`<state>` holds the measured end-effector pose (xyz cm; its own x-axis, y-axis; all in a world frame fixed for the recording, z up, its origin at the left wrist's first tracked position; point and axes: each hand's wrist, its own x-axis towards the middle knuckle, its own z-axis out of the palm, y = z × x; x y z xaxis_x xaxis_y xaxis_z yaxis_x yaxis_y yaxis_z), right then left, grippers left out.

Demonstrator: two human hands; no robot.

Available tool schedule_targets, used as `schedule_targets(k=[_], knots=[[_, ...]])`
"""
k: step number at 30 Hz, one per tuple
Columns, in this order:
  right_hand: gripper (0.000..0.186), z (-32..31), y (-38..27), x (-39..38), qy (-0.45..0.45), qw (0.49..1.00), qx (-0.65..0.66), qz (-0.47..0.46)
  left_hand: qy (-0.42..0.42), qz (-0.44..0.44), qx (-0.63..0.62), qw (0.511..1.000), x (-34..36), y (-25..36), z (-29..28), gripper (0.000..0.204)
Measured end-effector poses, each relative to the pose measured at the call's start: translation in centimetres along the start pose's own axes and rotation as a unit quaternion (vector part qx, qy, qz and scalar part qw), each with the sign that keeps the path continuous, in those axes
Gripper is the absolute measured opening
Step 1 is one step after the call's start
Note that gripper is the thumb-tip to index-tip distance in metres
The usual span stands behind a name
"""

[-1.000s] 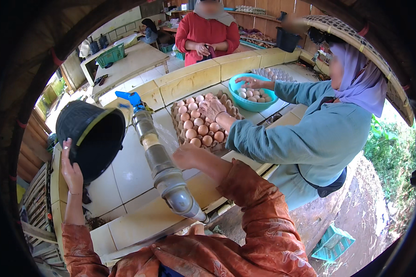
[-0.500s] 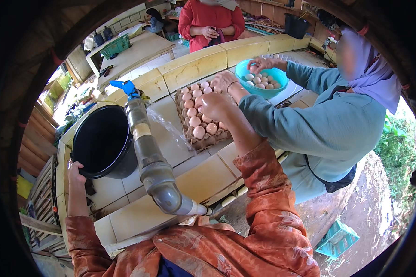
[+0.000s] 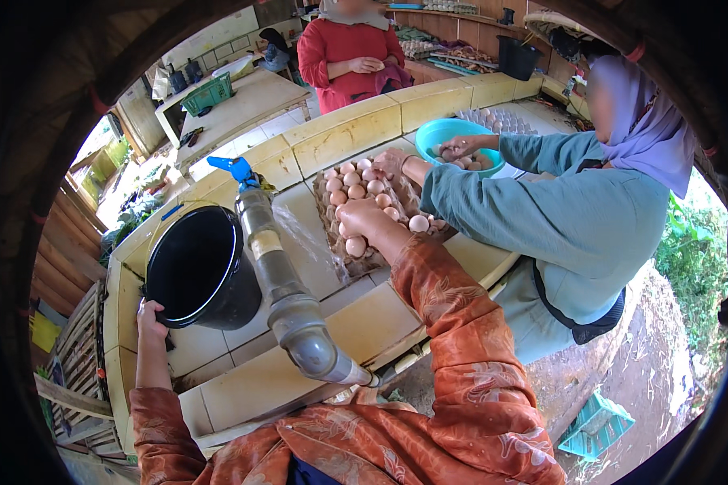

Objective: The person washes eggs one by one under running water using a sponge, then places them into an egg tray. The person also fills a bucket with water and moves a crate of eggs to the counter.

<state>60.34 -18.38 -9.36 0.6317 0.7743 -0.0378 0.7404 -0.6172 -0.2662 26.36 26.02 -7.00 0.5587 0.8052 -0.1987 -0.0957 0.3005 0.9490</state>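
My left hand (image 3: pixel 151 319) grips the near left rim of a black bucket (image 3: pixel 243 295), which is tilted so its dark inside faces up. Over the cardboard egg tray (image 3: pixel 372 263), my right hand (image 3: pixel 362 217) has its fingers curled down around an egg at the tray's left side; the fingers partly hide it. Several brown eggs (image 3: pixel 356 246) sit in the tray's cups. A co-worker's hand (image 3: pixel 390 162) touches the far right part of the same tray. Their other hand (image 3: pixel 461 146) is inside a turquoise bowl (image 3: pixel 437 133) with eggs.
A thick grey pipe (image 3: pixel 279 275) with a blue-handled tap (image 3: pixel 236 170) stands between bucket and tray. Clear plastic (image 3: pixel 299 230) lies beside the tray. Beyond the bowl is a clear egg tray (image 3: pixel 497 121). The raised tiled ledge (image 3: pixel 340 137) curves behind, with a person in red (image 3: pixel 344 61) beyond.
My right hand has lowered onto the tray's left side. The bucket has shifted slightly in view, with my left hand still on its rim. The co-worker's hand has gone deeper into the bowl.
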Motion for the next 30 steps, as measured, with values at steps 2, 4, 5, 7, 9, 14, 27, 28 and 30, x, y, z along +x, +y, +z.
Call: schedule_targets(k=[2, 4, 5, 7, 9, 14, 27, 28, 30], knots=[[0.02, 0.4, 0.3, 0.3, 0.003, 1.0, 0.011, -0.003, 0.018, -0.016, 0.007, 1.0, 0.3, -0.4, -0.8, 0.043], [0.02, 1.1, 0.8, 0.7, 0.012, 0.999, 0.048, -0.015, 0.011, -0.007, 0.015, 1.0, 0.3, -0.6, -1.2, 0.042], [0.021, 1.4, 1.1, 0.9, 0.018, 0.996, 0.078, -0.027, -0.008, -0.004, 0.011, 1.0, 0.3, -0.7, -1.3, 0.043], [0.021, 1.9, 2.1, 1.4, 0.03, 0.987, 0.151, -0.055, -0.008, -0.001, 0.018, 1.0, 0.0, -0.8, -1.2, 0.044], [0.022, 1.9, 3.2, 2.1, 0.036, 0.97, 0.23, -0.074, -0.008, 0.001, 0.023, 1.0, -0.3, -0.7, -0.8, 0.046], [0.031, 0.6, 6.0, 2.9, -0.016, 0.941, 0.337, -0.02, -0.024, -0.001, 0.023, 0.999, -1.6, -0.5, 0.2, 0.049], [0.033, 0.3, 0.6, 0.3, 0.013, 0.981, 0.193, -0.001, 0.019, 0.068, 0.075, 0.995, -2.6, -0.8, 1.7, 0.06], [0.035, 0.0, 0.2, 0.3, 0.008, 0.986, 0.166, 0.005, 0.034, 0.059, 0.076, 0.995, -2.6, -0.5, 1.6, 0.062], [0.038, -1.3, -0.6, 0.2, 0.002, 0.997, 0.082, 0.0, 0.058, 0.042, 0.098, 0.993, -2.9, 0.2, 1.5, 0.059]])
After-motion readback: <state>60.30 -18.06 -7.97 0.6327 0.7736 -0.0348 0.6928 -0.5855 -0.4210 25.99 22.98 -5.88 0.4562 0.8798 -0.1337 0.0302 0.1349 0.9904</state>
